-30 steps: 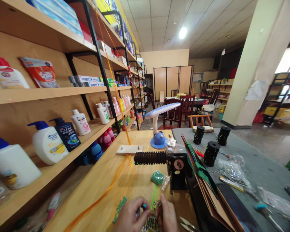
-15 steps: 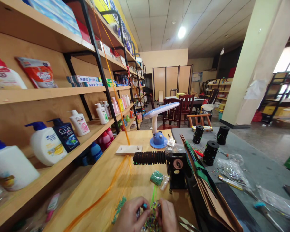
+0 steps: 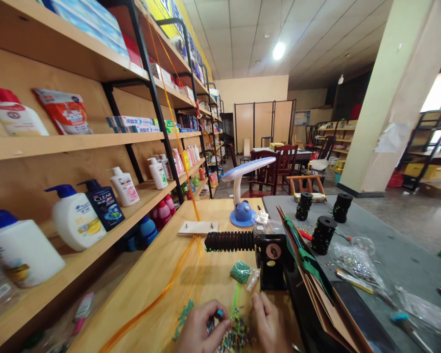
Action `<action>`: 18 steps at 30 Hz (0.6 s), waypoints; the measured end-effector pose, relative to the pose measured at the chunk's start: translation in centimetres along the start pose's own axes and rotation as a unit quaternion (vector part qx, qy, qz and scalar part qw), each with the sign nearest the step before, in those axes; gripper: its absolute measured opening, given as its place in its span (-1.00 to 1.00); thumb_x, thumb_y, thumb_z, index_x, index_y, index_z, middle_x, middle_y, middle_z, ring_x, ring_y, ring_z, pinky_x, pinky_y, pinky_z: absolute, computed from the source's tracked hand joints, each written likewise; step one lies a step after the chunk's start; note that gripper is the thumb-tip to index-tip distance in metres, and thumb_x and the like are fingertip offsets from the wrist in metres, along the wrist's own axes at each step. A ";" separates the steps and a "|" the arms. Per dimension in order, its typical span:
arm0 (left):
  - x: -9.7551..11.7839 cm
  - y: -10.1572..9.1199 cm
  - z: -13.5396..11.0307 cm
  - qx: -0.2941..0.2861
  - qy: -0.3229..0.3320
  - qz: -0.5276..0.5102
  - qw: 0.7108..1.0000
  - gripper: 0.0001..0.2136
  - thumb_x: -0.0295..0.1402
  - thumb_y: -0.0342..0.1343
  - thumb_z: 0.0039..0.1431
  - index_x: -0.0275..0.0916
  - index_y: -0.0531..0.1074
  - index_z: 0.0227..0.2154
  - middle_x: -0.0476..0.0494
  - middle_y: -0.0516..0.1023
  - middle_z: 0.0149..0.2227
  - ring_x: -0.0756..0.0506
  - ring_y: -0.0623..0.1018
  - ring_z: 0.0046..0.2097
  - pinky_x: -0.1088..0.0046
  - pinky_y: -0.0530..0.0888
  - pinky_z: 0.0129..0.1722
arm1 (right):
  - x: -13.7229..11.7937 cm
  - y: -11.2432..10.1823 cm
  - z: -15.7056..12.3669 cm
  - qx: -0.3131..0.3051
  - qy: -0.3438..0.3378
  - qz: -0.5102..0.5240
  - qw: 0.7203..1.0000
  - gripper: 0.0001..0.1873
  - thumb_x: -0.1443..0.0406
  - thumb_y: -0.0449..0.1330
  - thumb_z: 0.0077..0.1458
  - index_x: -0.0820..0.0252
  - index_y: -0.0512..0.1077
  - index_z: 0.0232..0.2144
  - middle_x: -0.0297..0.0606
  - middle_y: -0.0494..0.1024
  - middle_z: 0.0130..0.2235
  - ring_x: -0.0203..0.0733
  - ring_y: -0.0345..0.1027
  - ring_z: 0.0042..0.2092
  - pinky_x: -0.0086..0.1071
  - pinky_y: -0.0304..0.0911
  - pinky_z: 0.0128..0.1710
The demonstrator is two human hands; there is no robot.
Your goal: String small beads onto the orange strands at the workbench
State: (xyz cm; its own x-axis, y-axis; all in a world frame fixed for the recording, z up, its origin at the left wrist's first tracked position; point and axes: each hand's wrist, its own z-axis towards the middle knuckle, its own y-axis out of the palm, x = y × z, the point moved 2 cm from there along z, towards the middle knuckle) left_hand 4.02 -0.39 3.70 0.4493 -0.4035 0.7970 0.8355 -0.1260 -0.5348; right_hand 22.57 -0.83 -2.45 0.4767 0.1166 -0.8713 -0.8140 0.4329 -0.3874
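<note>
Two hands point(image 3: 201, 329) work beads point(image 3: 235, 337) beside the wooden bench's point(image 3: 213, 274) edge.

Cluster of mixed beads point(image 3: 235, 336), green, red, yellow and dark, bunched low on the desk point(image 3: 158, 294) near its front edge, between the hands. Bright green cord point(image 3: 236, 298) rises from it, slightly tilted. Left fingers point(image 3: 215, 314) pinch a small teal bead point(image 3: 219, 313); right fingers point(image 3: 259, 305) sit just beside the cluster.
</note>
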 end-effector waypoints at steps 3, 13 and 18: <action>-1.1 0.5 -0.4 0.010 -0.020 -0.036 0.999 -0.85 -0.30 0.17 0.07 -0.24 0.48 -0.53 -0.03 0.50 -0.58 -0.03 0.39 -0.53 0.52 0.24 -0.51 | 0.7 -2.7 0.8 -0.001 -0.073 -0.203 0.977 -0.60 0.11 -0.02 0.23 0.16 0.49 -0.46 -0.05 0.58 -0.37 0.10 0.42 -0.26 -0.20 0.23 -0.27; -3.1 1.8 -1.6 0.084 -0.060 -0.125 0.987 -0.71 -0.08 0.20 0.03 -0.23 0.46 -0.54 0.00 0.43 -0.58 -0.04 0.38 -0.51 0.52 0.31 -0.50 | -0.1 -1.4 0.0 -0.089 -0.040 0.072 0.993 -0.64 0.04 0.14 0.14 0.16 0.59 -0.29 -0.09 0.65 -0.28 0.05 0.50 -0.22 -0.23 0.36 -0.18; -3.3 2.4 -1.9 0.093 -0.063 -0.137 0.984 -0.68 -0.03 0.19 0.03 -0.22 0.47 -0.52 -0.02 0.46 -0.58 -0.05 0.41 -0.51 0.52 0.35 -0.49 | -1.5 2.1 -1.3 -0.070 0.099 0.302 0.945 -0.45 -0.16 0.35 -0.22 0.23 0.61 -0.50 -0.20 0.62 -0.51 -0.12 0.43 -0.45 -0.38 0.30 -0.40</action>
State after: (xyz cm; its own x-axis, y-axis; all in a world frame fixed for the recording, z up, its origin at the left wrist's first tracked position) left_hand 3.96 -1.06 -0.76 0.2248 -0.2606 0.9389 0.9690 -0.0412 -0.2435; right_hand 19.71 -1.27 -2.39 -0.1503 0.1297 -0.9801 -0.9601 0.2172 0.1760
